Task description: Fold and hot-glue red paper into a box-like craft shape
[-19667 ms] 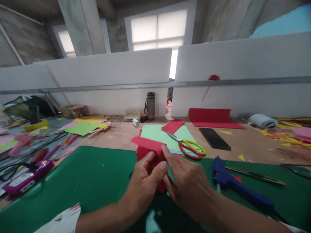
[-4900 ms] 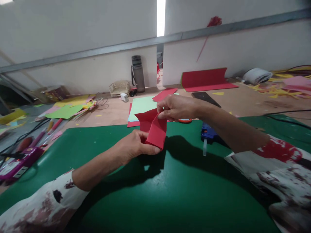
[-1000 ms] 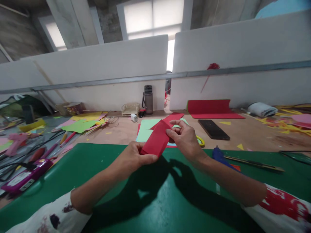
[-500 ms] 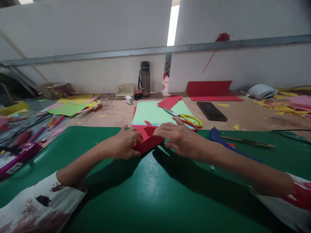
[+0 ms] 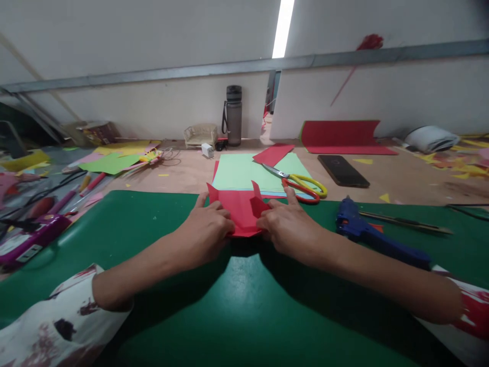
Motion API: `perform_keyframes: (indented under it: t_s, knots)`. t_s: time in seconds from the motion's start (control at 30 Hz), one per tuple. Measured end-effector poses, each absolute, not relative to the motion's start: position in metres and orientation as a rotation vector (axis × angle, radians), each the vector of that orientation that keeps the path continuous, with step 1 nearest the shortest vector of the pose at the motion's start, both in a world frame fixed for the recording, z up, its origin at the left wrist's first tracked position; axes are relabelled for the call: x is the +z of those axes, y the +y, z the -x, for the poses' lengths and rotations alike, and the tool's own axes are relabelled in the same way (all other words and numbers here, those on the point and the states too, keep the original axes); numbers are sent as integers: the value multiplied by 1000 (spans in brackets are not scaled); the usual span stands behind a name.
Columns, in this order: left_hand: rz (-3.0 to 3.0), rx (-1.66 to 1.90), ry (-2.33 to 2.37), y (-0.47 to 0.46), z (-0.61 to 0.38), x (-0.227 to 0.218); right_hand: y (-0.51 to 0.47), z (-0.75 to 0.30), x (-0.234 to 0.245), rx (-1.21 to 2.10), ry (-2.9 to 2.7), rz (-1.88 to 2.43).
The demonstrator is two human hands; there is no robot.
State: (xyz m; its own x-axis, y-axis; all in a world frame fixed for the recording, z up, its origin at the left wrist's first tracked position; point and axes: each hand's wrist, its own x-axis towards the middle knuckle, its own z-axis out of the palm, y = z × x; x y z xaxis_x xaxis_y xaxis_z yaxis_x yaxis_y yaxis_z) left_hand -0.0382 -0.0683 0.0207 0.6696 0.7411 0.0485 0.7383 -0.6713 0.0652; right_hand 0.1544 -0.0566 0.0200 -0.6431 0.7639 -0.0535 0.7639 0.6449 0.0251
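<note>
From where I stand, 2 forearms slant inward over the table, their white cuffs blotched red and dark. The left hand (image 5: 204, 227) is curled nearly closed on the left side of a folded red paper (image 5: 240, 211), 1 digit pointing up; the right hand (image 5: 286, 224) pinches the other side the same way, fingers bent. The paper sits between them above the back part of the glossy green mat (image 5: 244, 316), thin and creased, with 2 pointed flaps standing up. Shadow darkens its near edge, so I can't tell if it touches the mat.

Smooth green spreads between the forearms, down to the bottom. Just behind the flaps lies a flat pale-green paper stack (image 5: 240, 171); metal-bladed scissors (image 5: 301, 186) rest partly on it, handles close beyond the right hand. A blue plastic glue gun (image 5: 362, 232) lies right of that hand, behind the forearm.
</note>
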Motion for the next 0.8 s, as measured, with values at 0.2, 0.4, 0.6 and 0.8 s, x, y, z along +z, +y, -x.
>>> perform_keyframes:
  t_s: [0.2, 0.4, 0.6, 0.8]
  knots:
    - [-2834, 102, 1379, -63, 36, 4, -53, -152, 23, -50, 2707, -1334]
    - [-2811, -15, 1466, -57, 31, 10, -49, -151, 25, -52, 2731, -1319]
    - [-2804, 39, 1455, -57, 19, 17, -43, -145, 31, -100, 2659, -1307]
    - [-2755, -286, 1440, -54, 6, 26, -43, -143, 34, -103, 2596, -1262]
